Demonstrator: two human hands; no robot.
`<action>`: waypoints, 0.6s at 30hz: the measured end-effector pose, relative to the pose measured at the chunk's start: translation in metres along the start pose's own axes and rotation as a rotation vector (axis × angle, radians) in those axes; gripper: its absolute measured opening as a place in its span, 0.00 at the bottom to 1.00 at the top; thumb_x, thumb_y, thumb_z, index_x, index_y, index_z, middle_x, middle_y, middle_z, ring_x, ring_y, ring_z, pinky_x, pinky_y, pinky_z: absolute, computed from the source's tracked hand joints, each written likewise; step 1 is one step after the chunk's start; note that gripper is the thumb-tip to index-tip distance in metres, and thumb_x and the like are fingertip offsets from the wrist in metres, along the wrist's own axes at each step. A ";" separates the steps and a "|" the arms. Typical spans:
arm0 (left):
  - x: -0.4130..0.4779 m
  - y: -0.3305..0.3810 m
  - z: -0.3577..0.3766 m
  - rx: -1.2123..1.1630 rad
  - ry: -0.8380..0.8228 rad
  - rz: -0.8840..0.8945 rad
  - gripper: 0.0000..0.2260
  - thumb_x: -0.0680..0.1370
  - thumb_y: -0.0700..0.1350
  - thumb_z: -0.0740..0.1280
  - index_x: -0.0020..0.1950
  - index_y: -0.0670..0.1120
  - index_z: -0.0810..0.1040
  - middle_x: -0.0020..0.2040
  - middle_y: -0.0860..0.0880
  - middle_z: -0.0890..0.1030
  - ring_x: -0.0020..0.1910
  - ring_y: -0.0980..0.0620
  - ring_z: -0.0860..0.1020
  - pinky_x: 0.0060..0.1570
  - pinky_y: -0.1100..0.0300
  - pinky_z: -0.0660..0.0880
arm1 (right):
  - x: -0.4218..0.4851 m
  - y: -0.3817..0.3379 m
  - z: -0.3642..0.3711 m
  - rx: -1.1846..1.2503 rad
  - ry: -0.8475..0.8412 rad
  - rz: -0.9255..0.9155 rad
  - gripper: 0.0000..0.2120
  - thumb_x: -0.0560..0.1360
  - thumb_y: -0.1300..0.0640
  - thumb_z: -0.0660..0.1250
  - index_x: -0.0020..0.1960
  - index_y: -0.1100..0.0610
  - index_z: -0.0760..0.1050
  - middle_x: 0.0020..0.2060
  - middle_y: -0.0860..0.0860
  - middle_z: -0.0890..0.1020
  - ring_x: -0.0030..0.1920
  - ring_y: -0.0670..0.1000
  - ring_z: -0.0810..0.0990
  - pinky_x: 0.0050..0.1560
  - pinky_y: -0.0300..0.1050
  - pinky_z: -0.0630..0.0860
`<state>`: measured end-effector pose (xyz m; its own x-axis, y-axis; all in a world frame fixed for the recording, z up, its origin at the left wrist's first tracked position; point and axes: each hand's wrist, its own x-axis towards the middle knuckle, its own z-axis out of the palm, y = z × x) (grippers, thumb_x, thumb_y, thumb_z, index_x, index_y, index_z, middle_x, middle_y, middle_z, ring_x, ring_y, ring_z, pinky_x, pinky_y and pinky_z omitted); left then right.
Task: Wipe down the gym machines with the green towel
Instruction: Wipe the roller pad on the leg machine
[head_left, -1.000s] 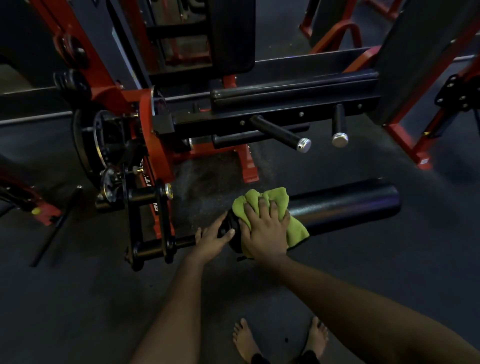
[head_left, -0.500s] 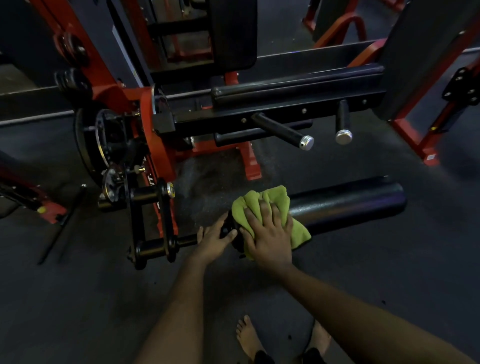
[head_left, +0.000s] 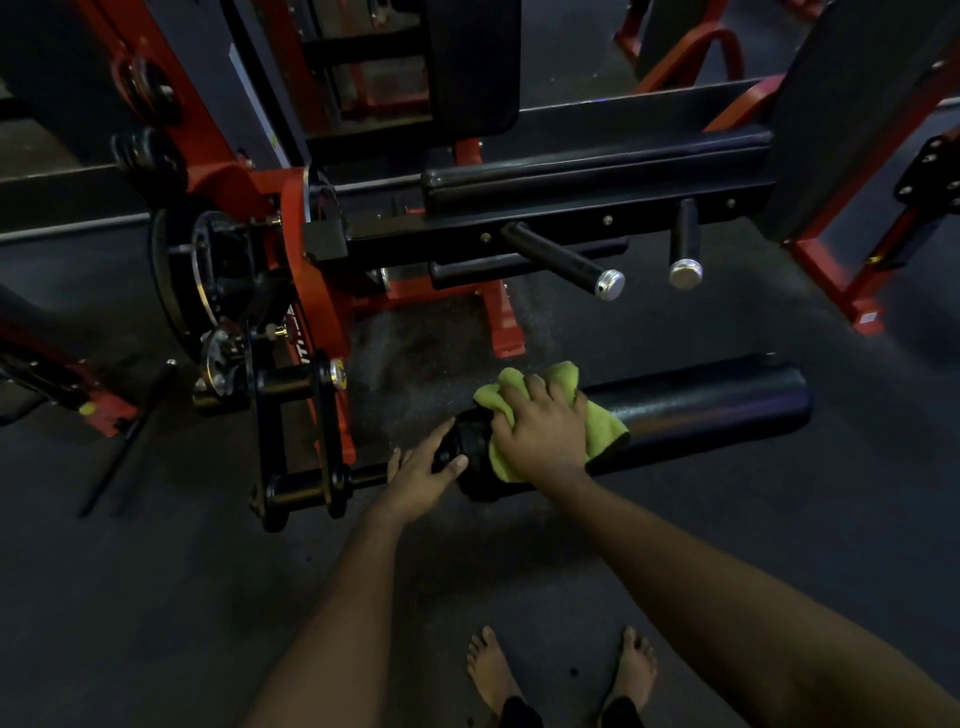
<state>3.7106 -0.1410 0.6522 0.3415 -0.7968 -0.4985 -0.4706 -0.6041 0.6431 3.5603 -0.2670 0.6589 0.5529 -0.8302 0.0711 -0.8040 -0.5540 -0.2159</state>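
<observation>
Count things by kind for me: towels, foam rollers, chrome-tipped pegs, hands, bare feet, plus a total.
Green towel: 1
Black foam roller: 1
Chrome-tipped pegs: 2
Hands: 2, left hand, right hand
Bare feet: 2
Total: 8

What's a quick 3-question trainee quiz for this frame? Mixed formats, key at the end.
1. True or false: the green towel lies on the floor.
2. What does the left hand hold? A) the end of the black roller pad B) a weight plate C) the red frame
3. How many chrome-capped pegs stick out above the pad?
Key: 1 false, the right hand holds it on the pad; 2 A; 3 two.
</observation>
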 end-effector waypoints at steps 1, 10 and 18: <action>-0.002 0.002 -0.001 -0.013 -0.006 -0.012 0.26 0.83 0.59 0.59 0.80 0.64 0.53 0.82 0.52 0.57 0.81 0.42 0.47 0.78 0.48 0.37 | -0.002 0.013 -0.001 -0.002 0.028 0.015 0.21 0.76 0.42 0.59 0.65 0.47 0.77 0.64 0.52 0.79 0.63 0.57 0.74 0.64 0.63 0.66; -0.004 0.003 0.003 -0.114 0.006 -0.049 0.27 0.83 0.59 0.61 0.79 0.67 0.53 0.82 0.53 0.53 0.80 0.41 0.39 0.77 0.43 0.40 | 0.010 0.098 -0.017 -0.024 0.081 0.310 0.22 0.76 0.47 0.58 0.68 0.48 0.75 0.65 0.53 0.77 0.64 0.60 0.72 0.64 0.67 0.65; 0.015 -0.003 0.012 -0.059 0.080 -0.040 0.23 0.84 0.55 0.58 0.79 0.63 0.58 0.80 0.53 0.62 0.80 0.49 0.54 0.78 0.48 0.40 | -0.018 -0.014 0.006 0.035 0.028 0.083 0.22 0.76 0.43 0.56 0.65 0.48 0.76 0.71 0.53 0.74 0.69 0.60 0.70 0.68 0.70 0.61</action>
<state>3.7073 -0.1510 0.6363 0.4239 -0.7693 -0.4780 -0.4077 -0.6334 0.6577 3.5630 -0.2439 0.6549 0.4783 -0.8747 0.0787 -0.8384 -0.4814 -0.2557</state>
